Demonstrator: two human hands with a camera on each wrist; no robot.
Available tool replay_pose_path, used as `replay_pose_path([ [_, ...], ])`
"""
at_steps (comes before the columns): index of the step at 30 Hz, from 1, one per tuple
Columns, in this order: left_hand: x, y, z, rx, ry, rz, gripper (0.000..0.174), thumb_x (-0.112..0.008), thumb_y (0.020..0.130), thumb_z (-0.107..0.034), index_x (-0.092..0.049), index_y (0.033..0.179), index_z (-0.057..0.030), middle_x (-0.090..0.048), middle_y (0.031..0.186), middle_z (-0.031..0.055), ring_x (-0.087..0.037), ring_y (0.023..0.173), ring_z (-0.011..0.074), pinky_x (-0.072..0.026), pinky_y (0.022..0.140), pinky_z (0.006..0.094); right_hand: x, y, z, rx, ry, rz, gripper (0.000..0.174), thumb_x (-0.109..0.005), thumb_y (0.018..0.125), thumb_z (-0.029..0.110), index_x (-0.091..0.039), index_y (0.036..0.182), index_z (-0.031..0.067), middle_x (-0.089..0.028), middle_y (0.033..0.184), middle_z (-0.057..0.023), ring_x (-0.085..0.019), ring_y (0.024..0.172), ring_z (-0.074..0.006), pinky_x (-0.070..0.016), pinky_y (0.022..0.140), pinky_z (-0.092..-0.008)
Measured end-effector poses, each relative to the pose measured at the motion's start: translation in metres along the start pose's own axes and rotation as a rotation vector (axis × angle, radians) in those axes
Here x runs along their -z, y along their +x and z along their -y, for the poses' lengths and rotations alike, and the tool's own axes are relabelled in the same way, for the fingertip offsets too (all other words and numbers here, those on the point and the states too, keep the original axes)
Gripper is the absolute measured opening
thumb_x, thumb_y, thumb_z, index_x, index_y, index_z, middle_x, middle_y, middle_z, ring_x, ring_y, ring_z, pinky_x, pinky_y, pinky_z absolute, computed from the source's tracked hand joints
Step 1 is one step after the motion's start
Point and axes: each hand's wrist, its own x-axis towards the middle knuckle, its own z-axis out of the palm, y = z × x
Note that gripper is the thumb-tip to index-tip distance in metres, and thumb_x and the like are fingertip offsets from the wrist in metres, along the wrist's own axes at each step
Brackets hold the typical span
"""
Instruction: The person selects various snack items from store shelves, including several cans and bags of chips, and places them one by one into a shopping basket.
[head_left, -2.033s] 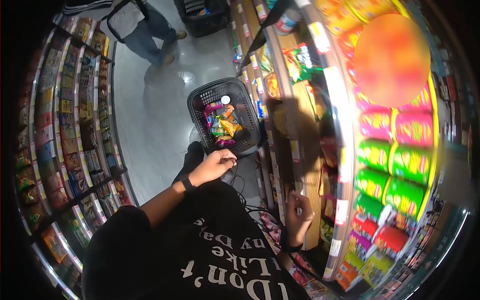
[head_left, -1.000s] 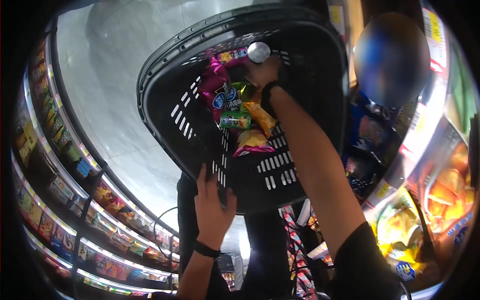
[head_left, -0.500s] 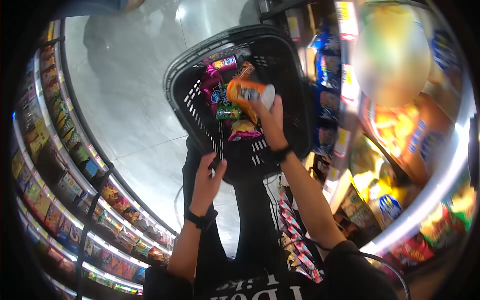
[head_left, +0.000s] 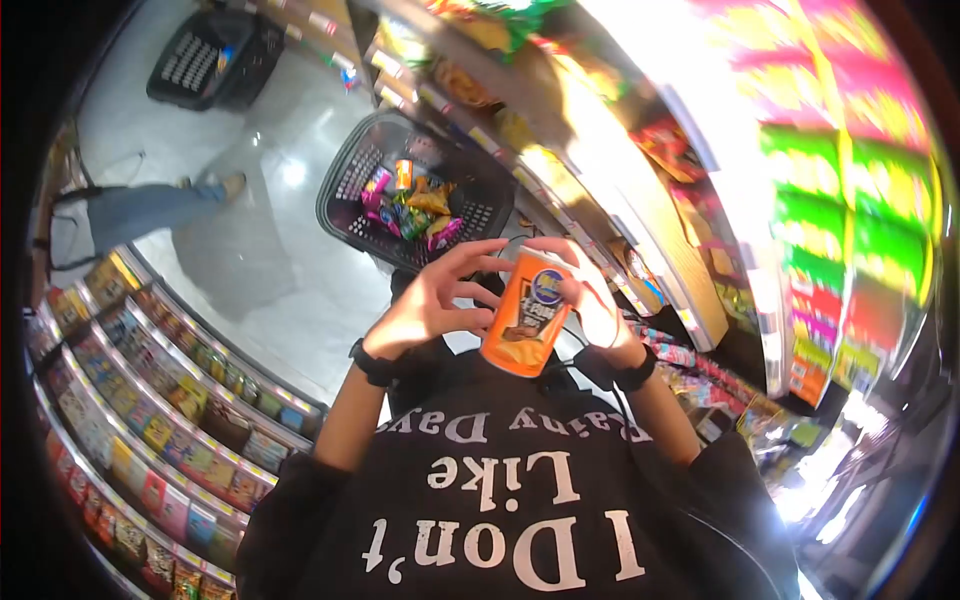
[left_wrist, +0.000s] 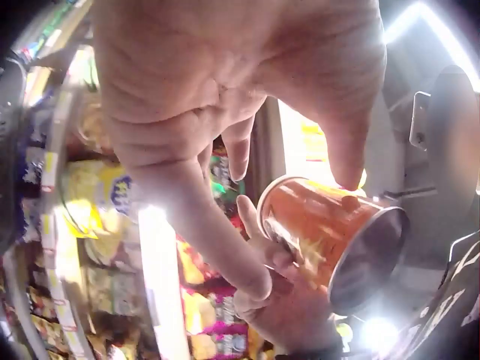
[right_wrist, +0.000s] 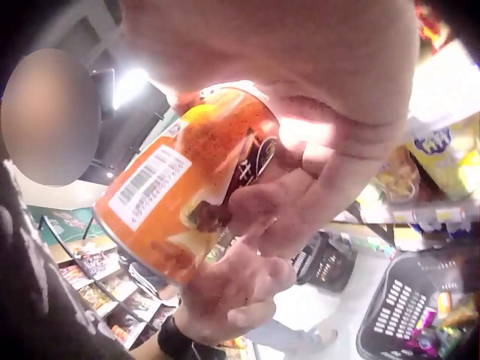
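Note:
An orange can with a blue logo is held up in front of the black shirt, tilted. My right hand grips its upper right side, fingers curled round it. On its left side my left hand has its fingers spread and bent beside the can; the left wrist view shows the thumb and a finger at the can. A barcode label faces the right wrist camera on the can. Below, a black basket on the floor holds several snack packs and another small orange can.
Snack shelves stand at the left, and brightly lit shelves with green and pink packs at the right. A second black basket is on the floor at the upper left, near another person's leg.
The orange can has been lifted out of the basket to the front of the shirt, with my left hand brought up beside it. The head view has turned and the basket looks farther away.

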Motion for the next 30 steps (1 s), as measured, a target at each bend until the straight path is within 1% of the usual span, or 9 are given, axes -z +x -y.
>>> replay_pose_path([
  [4, -0.097, 0.011, -0.021, 0.032, 0.217, 0.117, 0.087, -0.082, 0.081, -0.003, -0.038, 0.156, -0.0094, -0.054, 0.142, 0.0116, -0.065, 0.105, 0.0137, -0.0553, 0.076, 0.0236, 0.013, -0.088, 0.007, 0.074, 0.237, -0.231, 0.055, -0.056, 0.103, 0.034, -0.041, 0.146, 0.003, -0.062, 0.129, -0.0111, -0.061, 0.115, -0.0153, -0.0492, 0.096, -0.03],
  [7, -0.169, 0.019, -0.011, -0.01, 0.369, 0.11, 0.093, -0.085, 0.079, -0.002, -0.035, 0.157, -0.0067, -0.054, 0.141, 0.0131, -0.064, 0.109, 0.0151, -0.0559, 0.075, 0.0244, 0.034, -0.142, 0.002, 0.254, 0.169, -0.358, 0.056, -0.057, 0.104, 0.031, -0.037, 0.15, 0.0045, -0.059, 0.134, -0.0103, -0.055, 0.122, -0.0153, -0.0446, 0.103, -0.03],
  [8, -0.189, 0.026, 0.003, -0.036, 0.348, 0.104, 0.096, -0.085, 0.077, -0.002, -0.033, 0.157, -0.0053, -0.053, 0.143, 0.0147, -0.064, 0.115, 0.0194, -0.0579, 0.077, 0.0265, 0.04, -0.165, 0.009, 0.229, 0.228, -0.396, 0.065, -0.064, 0.1, 0.028, -0.034, 0.152, 0.0062, -0.058, 0.137, -0.011, -0.055, 0.124, -0.0171, -0.0448, 0.103, -0.0317],
  [10, -0.222, 0.04, 0.024, -0.088, 0.416, 0.098, 0.098, -0.085, 0.077, -0.002, -0.031, 0.158, -0.004, -0.052, 0.145, 0.0166, -0.062, 0.121, 0.025, -0.0601, 0.083, 0.0304, 0.058, -0.205, 0.005, 0.333, 0.237, -0.411, 0.076, -0.072, 0.094, 0.022, -0.029, 0.155, 0.007, -0.055, 0.141, -0.0124, -0.055, 0.126, -0.02, -0.0465, 0.102, -0.0341],
  [12, -0.256, 0.054, 0.041, -0.154, 0.396, 0.13, 0.097, -0.083, 0.077, 0.002, -0.029, 0.158, -0.0016, -0.049, 0.147, 0.0207, -0.059, 0.127, 0.0304, -0.0609, 0.089, 0.0361, 0.074, -0.247, 0.018, 0.293, 0.15, -0.469, 0.091, -0.081, 0.085, 0.017, -0.026, 0.158, 0.0082, -0.055, 0.14, -0.013, -0.056, 0.124, -0.0218, -0.0495, 0.095, -0.0356],
  [17, -0.339, 0.083, 0.061, -0.254, 0.44, 0.237, 0.099, -0.08, 0.077, 0.009, -0.027, 0.159, -0.0032, -0.046, 0.152, 0.0216, -0.057, 0.131, 0.0309, -0.0607, 0.093, 0.0379, 0.105, -0.318, 0.024, 0.523, -0.051, -0.667, 0.096, -0.086, 0.081, 0.017, -0.029, 0.158, 0.0065, -0.054, 0.14, -0.0129, -0.057, 0.118, -0.0201, -0.0486, 0.095, -0.0345],
  [21, -0.387, 0.105, 0.07, -0.311, 0.374, 0.365, 0.095, -0.072, 0.079, 0.019, -0.027, 0.16, -0.0051, -0.043, 0.155, 0.0217, -0.053, 0.136, 0.0322, -0.0607, 0.094, 0.0382, 0.126, -0.356, 0.031, 0.662, -0.084, -0.765, 0.096, -0.086, 0.081, 0.019, -0.03, 0.158, 0.0046, -0.051, 0.144, -0.0141, -0.056, 0.119, -0.0202, -0.0481, 0.098, -0.0357],
  [25, -0.432, 0.121, 0.076, -0.223, 0.277, 0.345, 0.093, -0.071, 0.079, 0.019, -0.029, 0.158, -0.0032, -0.045, 0.152, 0.0201, -0.055, 0.134, 0.0323, -0.0594, 0.097, 0.04, 0.139, -0.383, 0.034, 0.732, -0.019, -0.834, 0.098, -0.086, 0.082, 0.023, -0.029, 0.159, 0.0038, -0.046, 0.149, -0.016, -0.056, 0.118, -0.0203, -0.0478, 0.102, -0.0373],
  [30, -0.448, 0.132, 0.087, -0.183, 0.229, 0.285, 0.088, -0.072, 0.081, 0.015, -0.031, 0.157, -0.0014, -0.047, 0.152, 0.0183, -0.055, 0.134, 0.0303, -0.0529, 0.106, 0.0406, 0.153, -0.401, 0.035, 0.774, 0.096, -0.801, 0.1, -0.085, 0.082, 0.023, -0.026, 0.161, 0.0024, -0.043, 0.154, -0.0172, -0.057, 0.117, -0.0196, -0.0483, 0.104, -0.0386],
])
